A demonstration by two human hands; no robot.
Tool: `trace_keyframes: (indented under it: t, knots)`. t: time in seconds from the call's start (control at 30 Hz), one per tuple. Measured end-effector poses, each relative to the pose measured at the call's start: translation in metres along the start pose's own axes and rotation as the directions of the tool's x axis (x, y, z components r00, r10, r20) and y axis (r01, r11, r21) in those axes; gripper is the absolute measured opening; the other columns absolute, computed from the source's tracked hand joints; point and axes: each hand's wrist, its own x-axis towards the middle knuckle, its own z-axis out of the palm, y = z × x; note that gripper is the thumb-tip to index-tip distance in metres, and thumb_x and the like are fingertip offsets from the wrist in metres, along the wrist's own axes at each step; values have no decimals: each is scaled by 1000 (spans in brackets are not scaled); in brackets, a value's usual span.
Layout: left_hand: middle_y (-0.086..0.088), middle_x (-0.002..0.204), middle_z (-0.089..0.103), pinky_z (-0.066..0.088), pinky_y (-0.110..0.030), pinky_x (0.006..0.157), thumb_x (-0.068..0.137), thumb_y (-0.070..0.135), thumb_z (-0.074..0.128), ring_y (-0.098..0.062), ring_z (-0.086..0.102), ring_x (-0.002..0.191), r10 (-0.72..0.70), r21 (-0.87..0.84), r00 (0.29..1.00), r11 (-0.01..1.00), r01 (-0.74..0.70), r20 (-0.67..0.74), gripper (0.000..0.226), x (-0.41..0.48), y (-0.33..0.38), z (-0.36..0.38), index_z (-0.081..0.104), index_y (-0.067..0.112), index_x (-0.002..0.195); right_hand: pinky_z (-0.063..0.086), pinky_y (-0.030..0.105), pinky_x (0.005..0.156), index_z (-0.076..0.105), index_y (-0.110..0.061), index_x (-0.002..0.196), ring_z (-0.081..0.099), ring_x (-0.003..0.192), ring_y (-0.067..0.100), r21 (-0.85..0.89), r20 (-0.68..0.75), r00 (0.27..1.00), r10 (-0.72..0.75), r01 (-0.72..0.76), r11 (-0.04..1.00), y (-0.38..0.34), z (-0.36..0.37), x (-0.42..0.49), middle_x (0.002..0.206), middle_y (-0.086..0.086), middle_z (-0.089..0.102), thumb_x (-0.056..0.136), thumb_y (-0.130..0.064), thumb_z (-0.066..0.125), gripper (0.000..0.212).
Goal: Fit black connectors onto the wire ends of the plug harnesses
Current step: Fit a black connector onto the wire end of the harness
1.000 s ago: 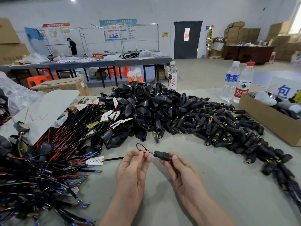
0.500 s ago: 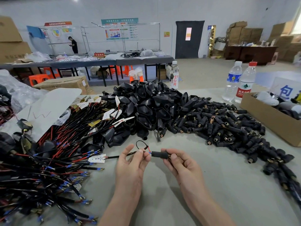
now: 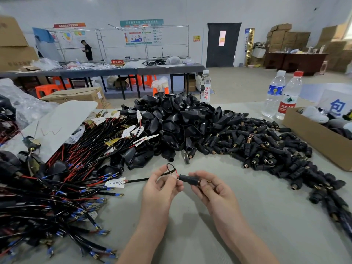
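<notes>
Black plastic, small and rigid, makes up the connector (image 3: 188,179), which is held just above the grey worktop (image 3: 247,216) between the two hands. The right hand (image 3: 211,189) pinches its barrel between thumb and curled fingers (image 3: 205,175), with a brass ring showing at the end nearest the palm. The left hand (image 3: 160,189) pinches the wire ends (image 3: 176,173) right where a red lead enters the connector's mouth. A thin black loop rises above those fingers. The harness (image 3: 144,180) trails away to the left across the worktop, with a white tag (image 3: 115,182) on it.

The connector looks light and hard, and its smooth barrel probably turns easily, so a firm grip around its middle seems best. The wires look thin and limp and are likely to buckle if pushed from far back. Holding them close to the tips, as the left hand does now, gives the best control. How deep the terminals sit inside cannot be seen.

A heap of loose connectors (image 3: 257,147) lies to the right and a mound of plug shells (image 3: 177,121) sits behind the hands. Tangled harnesses (image 3: 57,178) with red and black leads and blue-sleeved tips cover the left. A cardboard box (image 3: 320,138) and water bottles (image 3: 273,94) stand at the far right.
</notes>
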Motion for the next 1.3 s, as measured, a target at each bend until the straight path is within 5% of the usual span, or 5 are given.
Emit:
trace_keyframes:
  t: [0.33, 0.53, 0.77, 1.03, 1.3]
  knots:
    - [-8, 76, 65, 58, -29, 64, 98, 18, 58, -17, 66, 69, -136, -61, 991, 989, 137, 14, 20, 4, 0, -3, 62, 3, 85, 55, 19, 83, 67, -7, 108, 70, 107, 19, -22, 1, 1000, 6, -6, 1000, -1, -8, 5, 110, 10, 74, 99, 6, 47, 26]
    - [-8, 73, 64, 57, -28, 61, 98, 15, 57, -16, 63, 65, -99, -27, 995, 995, 99, -10, 20, 4, 2, -3, 63, 4, 83, 55, 19, 85, 65, -7, 111, 69, 108, 18, -34, 35, 999, 9, -8, 999, -5, -6, 2, 112, 10, 74, 99, 4, 47, 25]
    - [-10, 77, 66, 57, -25, 63, 96, 10, 59, -17, 65, 69, -30, -20, 998, 999, 29, -58, 16, -2, -3, 5, 67, 5, 83, 56, 23, 89, 60, 0, 119, 68, 112, 24, 211, 57, 993, 101, -111, 971, -8, -3, -1, 116, 18, 71, 97, 5, 48, 25]
    - [-5, 72, 62, 56, -24, 60, 97, 14, 59, -11, 62, 64, -146, -181, 988, 974, 134, -55, 16, -1, -4, 7, 64, 4, 86, 52, 25, 97, 61, -5, 118, 67, 114, 21, 107, 115, 990, 85, -97, 990, -10, 0, -5, 118, 13, 72, 97, 6, 48, 27]
    - [-4, 70, 63, 55, -29, 59, 97, 15, 58, -12, 59, 59, -121, -98, 992, 988, 123, 21, 15, -2, -1, 6, 60, 8, 84, 54, 20, 86, 59, -6, 123, 67, 113, 21, 64, 201, 975, 99, -114, 991, -10, -3, -5, 121, 12, 71, 97, 11, 45, 35]
